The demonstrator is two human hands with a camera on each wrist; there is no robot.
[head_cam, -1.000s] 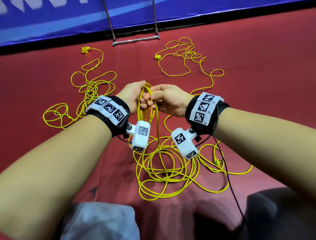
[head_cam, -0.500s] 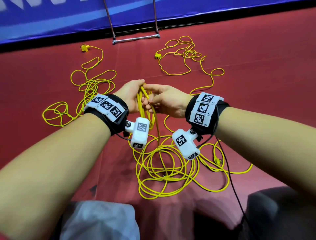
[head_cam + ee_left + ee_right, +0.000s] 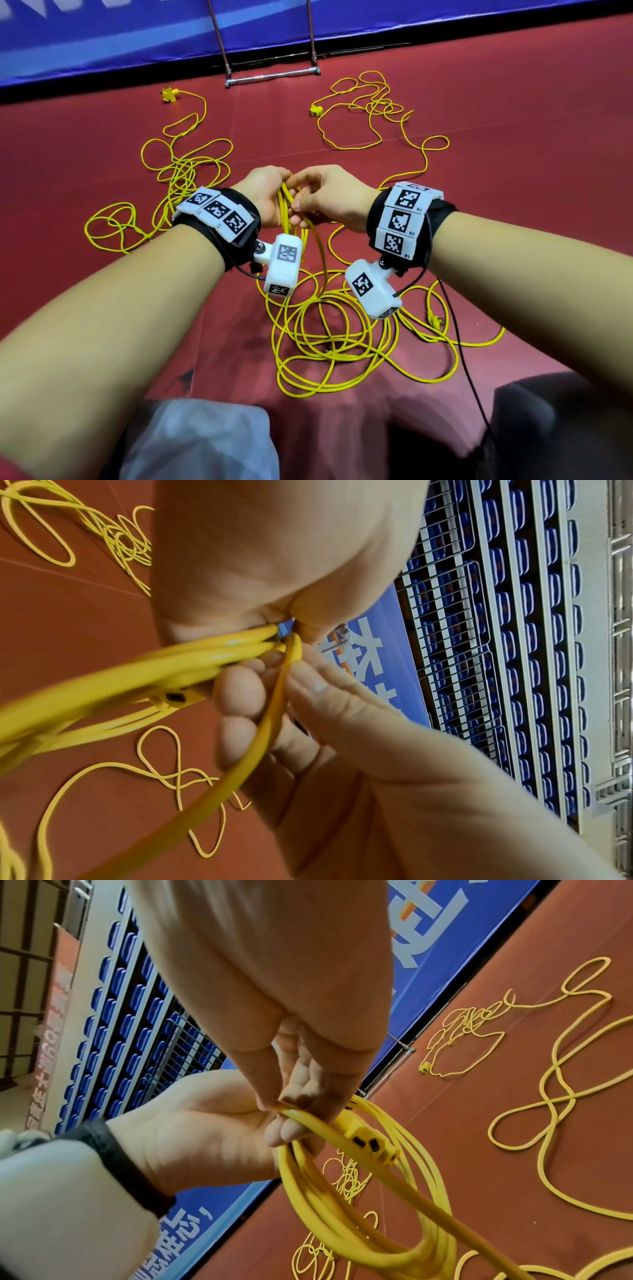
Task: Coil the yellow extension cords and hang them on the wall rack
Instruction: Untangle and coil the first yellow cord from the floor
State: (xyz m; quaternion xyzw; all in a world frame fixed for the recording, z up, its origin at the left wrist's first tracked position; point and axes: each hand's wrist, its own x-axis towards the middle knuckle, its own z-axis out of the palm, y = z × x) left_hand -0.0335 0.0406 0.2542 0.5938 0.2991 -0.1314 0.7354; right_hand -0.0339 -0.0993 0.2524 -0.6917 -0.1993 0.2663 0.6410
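Head view, fingers: the left hand (image 3: pixel 265 197) has its fingers curled round a bundle of gathered loops of the yellow extension cord (image 3: pixel 291 219); the right hand (image 3: pixel 329 200) pinches a single strand of the same cord between thumb and fingers, touching the left hand.
Left wrist view: right hand fingers (image 3: pixel 308 680) press one strand against the gathered loops (image 3: pixel 192 658) at the left palm.
Right wrist view: left hand fingers (image 3: pixel 284 1131) are closed over the loops; a yellow socket end (image 3: pixel 369 1144) lies against the bundle just beside them.
Held cord, remainder: hangs down from the hands to a loose pile (image 3: pixel 335 342) on the red floor (image 3: pixel 513 137), near the person's knees.
Second cord (image 3: pixel 178 171): tangled on the floor, left of the held cord, beyond the left wrist.
Third cord (image 3: pixel 370 113): tangled on the floor, beyond the held cord, to the right.
Metal frame (image 3: pixel 270 77): stands on the floor beyond the held cord, at the blue banner (image 3: pixel 137 44).
Wrist gear: marker bands and white camera blocks on both wrists.
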